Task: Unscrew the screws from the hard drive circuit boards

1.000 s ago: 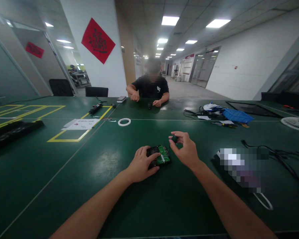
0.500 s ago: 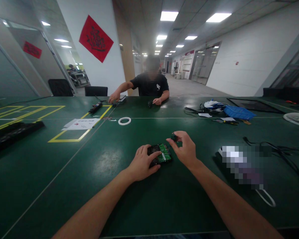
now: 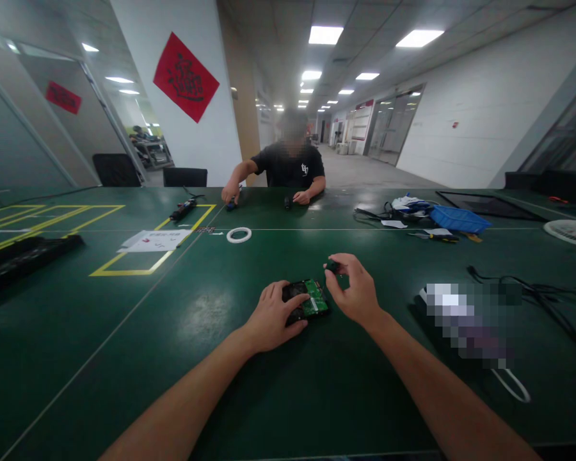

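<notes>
A hard drive (image 3: 316,301) with a green circuit board lies on the table in front of me, board side up. My left hand (image 3: 281,314) grips it from the left, fingers over its far edge, index finger on top and thumb along the near side. Just off the drive's right end, my right hand (image 3: 355,288) is raised with thumb and index finger pinched together. Between those fingertips sits a small dark piece (image 3: 333,264), too small to identify. Part of the drive is hidden under my left hand.
Across the green table (image 3: 249,410) sits a person (image 3: 290,163) handling a small item. A white tape ring (image 3: 239,235) and paper sheets (image 3: 153,241) lie ahead to the left. Right: a blue tray (image 3: 461,219), screwdriver (image 3: 439,237), black cables (image 3: 547,294), a blurred pouch-like thing (image 3: 465,323).
My right hand has shifted very slightly while keeping its pinch; my left hand stays on the hard drive. The person opposite has drawn the outstretched hand inward, now holding a small item.
</notes>
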Tool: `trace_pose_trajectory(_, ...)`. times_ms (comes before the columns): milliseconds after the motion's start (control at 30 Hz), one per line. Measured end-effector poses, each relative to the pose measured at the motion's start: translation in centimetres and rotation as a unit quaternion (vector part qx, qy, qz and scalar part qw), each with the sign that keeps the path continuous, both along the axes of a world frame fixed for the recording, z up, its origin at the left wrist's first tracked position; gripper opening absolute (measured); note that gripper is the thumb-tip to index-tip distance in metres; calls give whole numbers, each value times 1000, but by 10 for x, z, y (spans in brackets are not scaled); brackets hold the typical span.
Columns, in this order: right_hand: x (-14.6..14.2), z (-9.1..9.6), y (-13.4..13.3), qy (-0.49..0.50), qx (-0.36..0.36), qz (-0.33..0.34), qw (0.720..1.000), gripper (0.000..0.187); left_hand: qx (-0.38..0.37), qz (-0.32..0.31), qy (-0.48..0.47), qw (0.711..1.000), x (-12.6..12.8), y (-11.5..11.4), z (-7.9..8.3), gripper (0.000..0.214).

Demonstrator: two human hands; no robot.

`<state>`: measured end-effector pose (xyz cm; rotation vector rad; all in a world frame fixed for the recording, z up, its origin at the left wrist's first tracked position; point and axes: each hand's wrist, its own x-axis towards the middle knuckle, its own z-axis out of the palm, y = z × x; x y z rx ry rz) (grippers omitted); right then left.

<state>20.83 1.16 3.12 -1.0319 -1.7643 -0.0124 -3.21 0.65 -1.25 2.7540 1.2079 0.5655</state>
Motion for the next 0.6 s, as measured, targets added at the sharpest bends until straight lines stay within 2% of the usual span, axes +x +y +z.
trace_pose_trajectory(67,-1,0,0,49,-26,-1,998,33,0,-3,2,1000,0,0,0,60)
trace_pose_trajectory(167,-3,1,3,97,-55,-45,993,40,2,-5,3,1000,0,0,1,59)
trace_pose_trajectory(333,-5,3,0,40,-74,-66,994,22,0,-2,2,1000,1,0,1,58)
trace_pose_trajectory(467,-2,13,-6,65,-47,-84,993,23,-5,-5,1,1000,0,0,1,60)
trace_pose_trajectory(600,26,21,2,105,10,-173,979,25,-14,-7,-4,1000,0,1,2,59)
